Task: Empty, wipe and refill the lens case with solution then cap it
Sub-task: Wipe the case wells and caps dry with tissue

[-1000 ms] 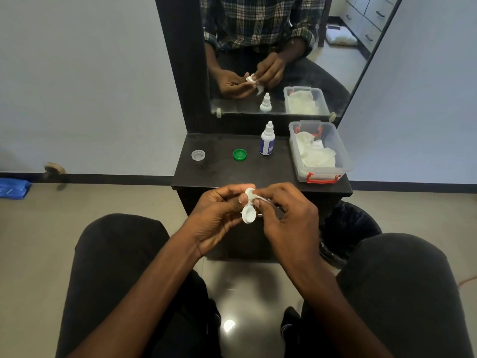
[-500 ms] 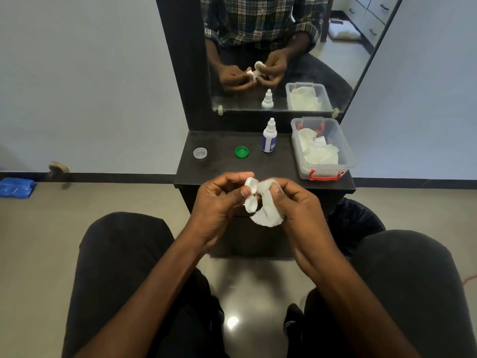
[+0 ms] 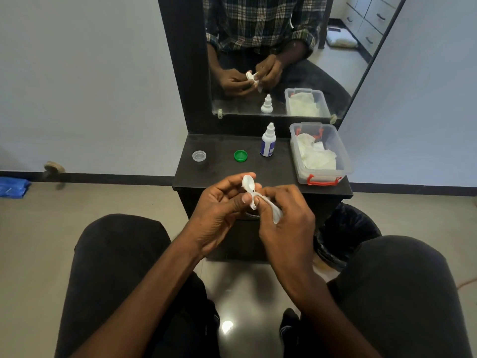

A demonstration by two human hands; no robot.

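The left hand (image 3: 219, 213) pinches the white lens case (image 3: 248, 186) between thumb and fingers, holding it up just over the near edge of the dark counter (image 3: 227, 174), while the right hand (image 3: 286, 218) grips a white tissue (image 3: 273, 209) with curled fingers and presses it against the lower well of the case. On the counter behind stand a clear cap (image 3: 199, 156), a green cap (image 3: 240, 155), the solution bottle (image 3: 268, 140) upright, and a clear tub (image 3: 320, 153) of tissues at the right, below the mirror (image 3: 284, 34).
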